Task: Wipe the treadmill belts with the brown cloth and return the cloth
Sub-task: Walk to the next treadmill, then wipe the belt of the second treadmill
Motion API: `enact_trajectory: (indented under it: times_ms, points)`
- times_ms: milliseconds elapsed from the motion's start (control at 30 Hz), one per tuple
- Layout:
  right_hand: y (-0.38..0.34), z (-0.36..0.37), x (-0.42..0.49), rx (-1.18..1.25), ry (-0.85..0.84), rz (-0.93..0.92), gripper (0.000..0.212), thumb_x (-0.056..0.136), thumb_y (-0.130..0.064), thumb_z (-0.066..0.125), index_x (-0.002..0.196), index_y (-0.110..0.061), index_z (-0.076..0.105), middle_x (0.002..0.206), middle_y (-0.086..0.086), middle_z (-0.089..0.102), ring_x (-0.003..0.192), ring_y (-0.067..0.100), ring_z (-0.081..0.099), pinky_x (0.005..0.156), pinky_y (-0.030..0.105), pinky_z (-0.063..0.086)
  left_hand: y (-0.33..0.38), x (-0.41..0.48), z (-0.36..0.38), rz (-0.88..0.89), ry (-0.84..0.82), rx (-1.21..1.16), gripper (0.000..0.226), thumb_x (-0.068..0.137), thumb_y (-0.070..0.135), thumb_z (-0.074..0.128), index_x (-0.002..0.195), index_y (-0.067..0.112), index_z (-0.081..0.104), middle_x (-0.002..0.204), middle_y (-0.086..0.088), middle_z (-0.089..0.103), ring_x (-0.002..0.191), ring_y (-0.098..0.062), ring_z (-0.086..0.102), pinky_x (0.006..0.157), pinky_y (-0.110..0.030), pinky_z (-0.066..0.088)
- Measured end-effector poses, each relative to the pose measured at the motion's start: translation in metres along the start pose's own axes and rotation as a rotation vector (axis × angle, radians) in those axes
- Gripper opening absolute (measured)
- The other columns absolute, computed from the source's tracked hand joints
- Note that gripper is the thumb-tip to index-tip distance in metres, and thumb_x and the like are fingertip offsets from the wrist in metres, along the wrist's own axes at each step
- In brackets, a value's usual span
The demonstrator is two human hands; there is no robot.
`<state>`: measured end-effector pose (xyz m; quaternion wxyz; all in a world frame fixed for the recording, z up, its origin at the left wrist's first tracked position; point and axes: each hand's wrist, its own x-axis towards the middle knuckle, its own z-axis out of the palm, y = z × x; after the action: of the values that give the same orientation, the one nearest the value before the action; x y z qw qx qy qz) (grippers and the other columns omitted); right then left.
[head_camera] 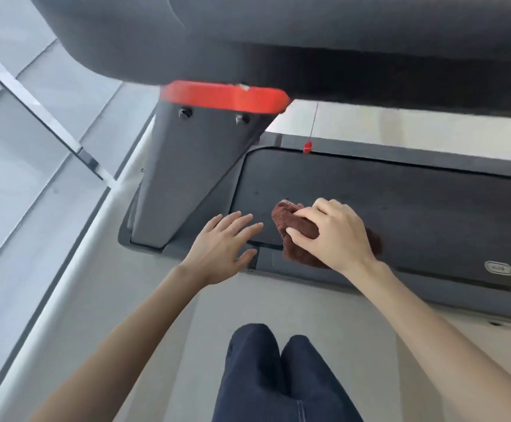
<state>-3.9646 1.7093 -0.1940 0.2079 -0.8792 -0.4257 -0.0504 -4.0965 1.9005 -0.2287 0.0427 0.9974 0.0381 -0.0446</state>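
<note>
Two hands are working low at the front corner of the treadmill, in the centre of the frame. My right hand [333,236] is clenching the brown cloth [297,226] in a bunch. Its fingers are curling over the top of the cloth and pressing it on the treadmill belt [400,208], just where the belt is meeting the grey side rail [437,275]. My left hand [220,248] is released, fingers straight and spread, just beside the cloth and near the foot of the grey post [187,178]. Whether it is touching the deck I cannot tell.

Several dangers are appearing to me from here:
- **Bunched cloth:** only a small part is touching the belt, so I may be leaving unwiped stripes.
- **Loose tail:** my grip is holding mostly the upper fold, so the tail under my wrist may be dragging into the gap at the belt edge.
- **Left fingers:** they are lying close to this same gap and may be getting pinched if the belt is shifting.
- **Red clip [307,146]:** it is hanging on a thin cord above the far edge of the belt, in the upper middle. A long stroke forward may be hooking it.
- **Dark console [309,41]:** it is hanging over me at the top of the frame, so leaning further may be knocking my head.
</note>
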Motion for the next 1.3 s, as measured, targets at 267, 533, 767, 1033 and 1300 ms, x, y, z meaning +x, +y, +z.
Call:
enact_trajectory:
  times_ms: [267, 533, 767, 1033, 1300]
  points:
    - [0.066, 0.121, -0.004, -0.055, 0.022, 0.058, 0.023, 0.079, -0.041, 0.069, 0.090, -0.021, 0.073, 0.075, 0.000, 0.059, 0.069, 0.024, 0.055, 0.067, 0.032, 0.040, -0.023, 0.070, 0.123, 0.027, 0.026, 0.023, 0.053, 0.095, 0.045, 0.039, 0.145, 0.028, 0.031, 0.150, 0.003, 0.032, 0.140, -0.019, 0.023, 0.113, -0.036, 0.014]
    - [0.128, 0.265, 0.006, -0.076, 0.025, 0.079, 0.031, 0.084, -0.048, 0.058, 0.099, -0.023, 0.069, 0.087, 0.001, 0.061, 0.083, 0.024, 0.055, 0.077, 0.035, 0.039, -0.052, 0.120, 0.272, 0.027, 0.042, 0.055, 0.053, 0.095, 0.045, 0.039, 0.144, 0.028, 0.032, 0.149, 0.004, 0.034, 0.140, -0.017, 0.025, 0.114, -0.036, 0.018]
    - [0.190, 0.435, 0.010, -0.075, -0.144, 0.146, 0.038, 0.087, -0.050, 0.052, 0.111, -0.024, 0.066, 0.099, 0.003, 0.060, 0.095, 0.026, 0.054, 0.083, 0.036, 0.038, -0.080, 0.144, 0.414, -0.110, -0.052, 0.032, 0.052, 0.095, 0.044, 0.038, 0.145, 0.029, 0.030, 0.152, 0.005, 0.029, 0.141, -0.016, 0.020, 0.113, -0.034, 0.016]
    - [0.231, 0.572, 0.001, -0.139, -0.267, 0.199, 0.040, 0.088, -0.056, 0.048, 0.114, -0.030, 0.060, 0.109, 0.001, 0.055, 0.102, 0.025, 0.048, 0.084, 0.037, 0.035, -0.104, 0.177, 0.495, -0.179, -0.113, 0.052, 0.052, 0.096, 0.045, 0.034, 0.144, 0.028, 0.028, 0.154, 0.004, 0.023, 0.142, -0.016, 0.014, 0.114, -0.034, 0.013]
    - [0.252, 0.611, 0.019, -0.089, 0.020, 0.112, 0.024, 0.077, -0.043, 0.068, 0.088, -0.022, 0.071, 0.080, 0.002, 0.060, 0.079, 0.028, 0.054, 0.069, 0.039, 0.042, -0.152, 0.223, 0.565, -0.240, 0.013, 0.048, 0.051, 0.098, 0.042, 0.031, 0.147, 0.029, 0.024, 0.155, 0.002, 0.021, 0.144, -0.017, 0.013, 0.116, -0.037, 0.004]
